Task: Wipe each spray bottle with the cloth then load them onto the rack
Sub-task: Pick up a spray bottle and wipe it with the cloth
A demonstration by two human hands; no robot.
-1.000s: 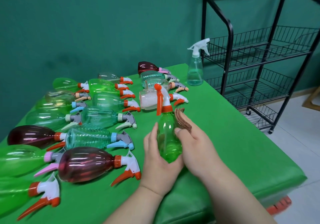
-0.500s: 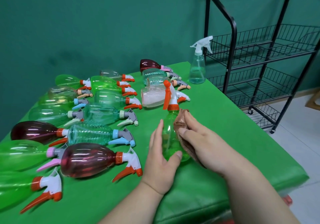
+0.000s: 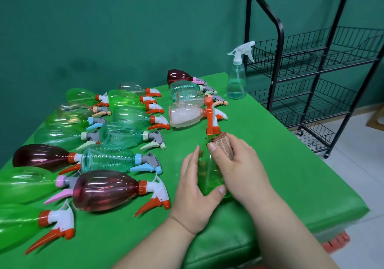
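- We saw the green bottle (image 3: 210, 175) standing upright on the table (image 3: 291, 165), close to the front edge and just right of the rows of lying bottles.
- The left hand (image 3: 193, 187) was wrapped round its lower body, with the fingers curled behind and the thumb across the front.
- The right hand (image 3: 239, 169) pinched the brown cloth (image 3: 223, 147) between thumb and fingers, pressing it to the bottle's shoulder just under the orange collar.
- To the left there was little room. The dark red bottle (image 3: 106, 189) lay near the left hand with its trigger pointing at it, and the pale bottle (image 3: 185, 115) lay just behind the spray head.
- To the right we found a broad band of bare green cover that ran out to the table's right edge.
- The clear bottle (image 3: 236, 81) stood alone near the far right corner, well apart from the hands.
- The black wire rack (image 3: 311, 77) stood on the floor beyond that right edge, with a strip of floor between it and the table.
- Compared with half a second before, the right thumb had climbed a little toward the collar.
- The cloth, which had trailed down under the palm, was now bunched tight at the shoulder.
- The left hand had kept its hold low on the bottle, and the bottle had stayed on the same spot.
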